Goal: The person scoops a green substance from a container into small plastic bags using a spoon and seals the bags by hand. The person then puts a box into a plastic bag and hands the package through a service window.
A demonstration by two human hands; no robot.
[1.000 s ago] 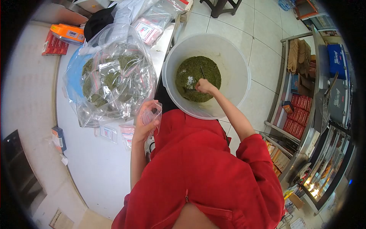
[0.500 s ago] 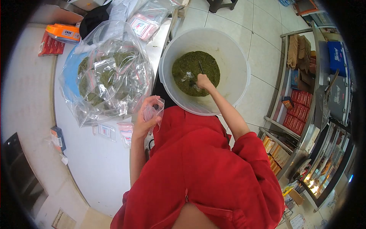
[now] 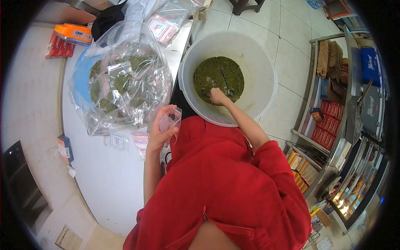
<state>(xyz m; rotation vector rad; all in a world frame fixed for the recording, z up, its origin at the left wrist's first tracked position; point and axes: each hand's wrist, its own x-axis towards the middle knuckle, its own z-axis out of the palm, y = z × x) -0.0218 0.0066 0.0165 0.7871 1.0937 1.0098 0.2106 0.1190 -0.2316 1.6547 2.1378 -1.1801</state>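
Note:
Green crumbly material [image 3: 221,77] covers the bottom of a large translucent tub [image 3: 260,79]. My right hand [image 3: 217,96] reaches into the tub, fingers closed at the near edge of the material; what they hold is too small to make out. A dark thin stick [image 3: 225,78] lies on the material, beyond my fingers. My left hand [image 3: 163,127] is curled round a small clear plastic bag [image 3: 170,121], just left of the tub. A big clear bag [image 3: 125,83] with small bags of green material inside sits on the white table [image 3: 104,183].
Small printed bags [image 3: 141,143] lie beside the big bag. An orange-lidded container [image 3: 74,33] and a black cap [image 3: 107,23] are behind it. Shelves with red boxes [image 3: 327,125] stand at right. A dark stool [image 3: 246,5] is on the tiled floor.
My right hand has shifted left and a little nearer over the material. More of the dark stick shows, leaning the other way. White patches there look smaller. My left hand stays on the small bag.

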